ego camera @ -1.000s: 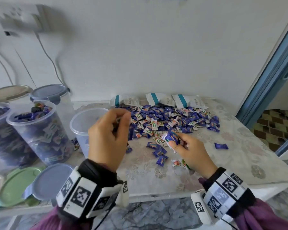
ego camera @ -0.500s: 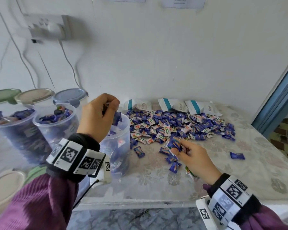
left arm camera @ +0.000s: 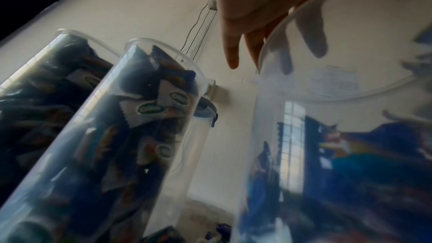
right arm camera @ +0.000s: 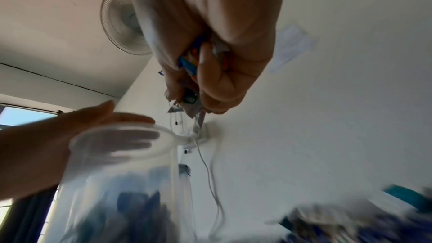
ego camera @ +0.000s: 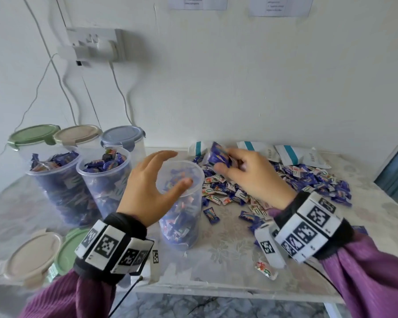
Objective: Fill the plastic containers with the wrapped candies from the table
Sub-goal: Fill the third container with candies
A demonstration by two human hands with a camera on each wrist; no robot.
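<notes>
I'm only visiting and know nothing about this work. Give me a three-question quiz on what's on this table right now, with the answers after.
1. True or false: the right hand holds candies in its grip.
2. How many containers stand open, with no lid on? A) one B) three C) five
3. Fill in: the left hand is spread beside the half-full container, holding ____.

Key
1. True: the fingers are curled round several wrappers, as the right wrist view also shows.
2. B: the half-full one and two full ones to its left; three lidded ones stand behind.
3. Nothing: its fingers are straight and apart.
</notes>
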